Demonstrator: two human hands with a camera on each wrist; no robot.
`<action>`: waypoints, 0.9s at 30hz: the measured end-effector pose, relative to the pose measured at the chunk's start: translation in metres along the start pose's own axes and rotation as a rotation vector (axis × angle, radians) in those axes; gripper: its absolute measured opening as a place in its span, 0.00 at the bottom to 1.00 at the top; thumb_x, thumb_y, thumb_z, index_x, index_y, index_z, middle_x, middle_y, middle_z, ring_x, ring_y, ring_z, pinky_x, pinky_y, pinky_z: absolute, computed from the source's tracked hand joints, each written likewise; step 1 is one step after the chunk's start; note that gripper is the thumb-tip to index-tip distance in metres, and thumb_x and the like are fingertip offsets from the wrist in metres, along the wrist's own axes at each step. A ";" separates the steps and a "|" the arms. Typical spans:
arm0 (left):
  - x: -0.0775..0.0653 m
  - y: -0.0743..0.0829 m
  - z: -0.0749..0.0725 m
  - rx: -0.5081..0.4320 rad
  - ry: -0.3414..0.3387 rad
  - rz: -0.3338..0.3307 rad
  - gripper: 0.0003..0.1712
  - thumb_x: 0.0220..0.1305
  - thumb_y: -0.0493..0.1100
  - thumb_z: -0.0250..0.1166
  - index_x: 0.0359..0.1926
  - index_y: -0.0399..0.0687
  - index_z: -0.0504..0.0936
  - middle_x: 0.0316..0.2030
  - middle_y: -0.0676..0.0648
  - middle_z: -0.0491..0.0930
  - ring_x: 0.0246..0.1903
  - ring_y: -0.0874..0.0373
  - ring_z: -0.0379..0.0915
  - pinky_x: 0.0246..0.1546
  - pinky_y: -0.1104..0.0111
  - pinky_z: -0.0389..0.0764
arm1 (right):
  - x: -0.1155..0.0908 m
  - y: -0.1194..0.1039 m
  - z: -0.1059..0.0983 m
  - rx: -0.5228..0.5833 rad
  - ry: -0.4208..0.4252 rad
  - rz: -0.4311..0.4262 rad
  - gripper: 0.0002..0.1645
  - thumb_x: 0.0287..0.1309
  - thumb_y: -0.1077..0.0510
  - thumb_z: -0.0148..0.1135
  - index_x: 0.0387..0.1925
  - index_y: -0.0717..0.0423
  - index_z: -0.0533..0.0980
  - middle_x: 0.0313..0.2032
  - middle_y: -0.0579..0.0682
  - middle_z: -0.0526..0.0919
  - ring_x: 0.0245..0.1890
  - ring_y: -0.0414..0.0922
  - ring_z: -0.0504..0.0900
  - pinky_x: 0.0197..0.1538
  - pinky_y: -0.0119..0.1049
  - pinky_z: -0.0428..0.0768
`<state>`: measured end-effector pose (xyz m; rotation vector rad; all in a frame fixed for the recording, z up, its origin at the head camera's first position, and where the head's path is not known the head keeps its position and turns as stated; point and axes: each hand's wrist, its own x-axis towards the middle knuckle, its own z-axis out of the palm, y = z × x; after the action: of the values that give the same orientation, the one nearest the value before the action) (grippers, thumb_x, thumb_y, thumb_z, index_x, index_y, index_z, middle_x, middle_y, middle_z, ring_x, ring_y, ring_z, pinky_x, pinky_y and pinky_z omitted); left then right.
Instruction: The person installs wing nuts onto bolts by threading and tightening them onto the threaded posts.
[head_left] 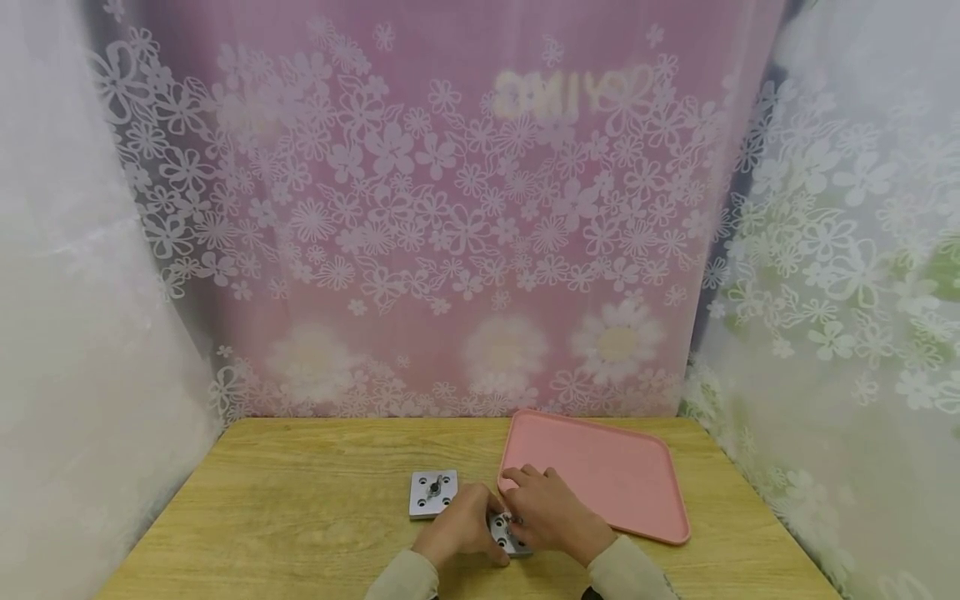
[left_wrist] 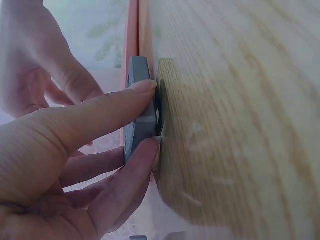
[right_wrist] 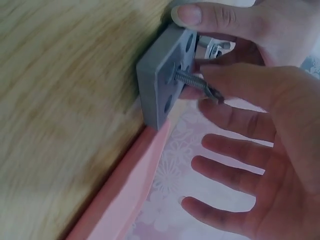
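A square grey metal plate [right_wrist: 160,80] with several holes is tilted up on edge near the table in the wrist views. My left hand [head_left: 463,523] grips it by its edges, thumb on one side and fingertips on the other. From the plate's middle a threaded wing screw [right_wrist: 192,81] sticks out. My right hand [head_left: 551,512] is beside this screw, thumb and index finger right at its winged end, the other fingers extended and spread. A second metal plate [head_left: 420,498] with a wing screw [head_left: 435,487] in its centre lies left of the left hand.
A pink tray [head_left: 600,467] lies at the back right of the wooden table [head_left: 300,500], its near left corner close to the right hand. Flowered curtains [head_left: 465,208] enclose the back and both sides.
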<state>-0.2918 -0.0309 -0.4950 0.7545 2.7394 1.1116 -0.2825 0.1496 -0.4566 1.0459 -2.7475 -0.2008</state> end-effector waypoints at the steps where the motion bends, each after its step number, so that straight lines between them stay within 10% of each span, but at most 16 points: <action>1: 0.000 0.000 0.000 0.001 0.000 -0.003 0.26 0.28 0.39 0.90 0.34 0.42 0.90 0.31 0.53 0.89 0.29 0.69 0.73 0.36 0.72 0.79 | 0.000 0.001 0.000 0.000 0.002 0.000 0.14 0.55 0.42 0.74 0.26 0.38 0.76 0.56 0.45 0.82 0.49 0.45 0.80 0.41 0.46 0.81; 13: -0.002 0.001 -0.002 -0.021 0.007 0.011 0.23 0.28 0.37 0.90 0.27 0.47 0.86 0.24 0.56 0.85 0.25 0.70 0.69 0.31 0.74 0.74 | -0.003 0.010 0.000 0.215 0.009 -0.149 0.22 0.49 0.67 0.76 0.39 0.37 0.82 0.63 0.49 0.79 0.59 0.49 0.78 0.47 0.46 0.81; 27: -0.002 0.001 -0.001 -0.038 0.001 0.018 0.25 0.28 0.37 0.90 0.34 0.46 0.91 0.26 0.56 0.86 0.25 0.71 0.66 0.28 0.75 0.71 | 0.002 0.005 0.004 0.128 -0.011 -0.085 0.14 0.60 0.49 0.73 0.47 0.33 0.84 0.61 0.48 0.81 0.55 0.48 0.80 0.46 0.52 0.81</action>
<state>-0.2898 -0.0315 -0.4935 0.7748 2.7098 1.1638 -0.2880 0.1525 -0.4593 1.1985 -2.7593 -0.0431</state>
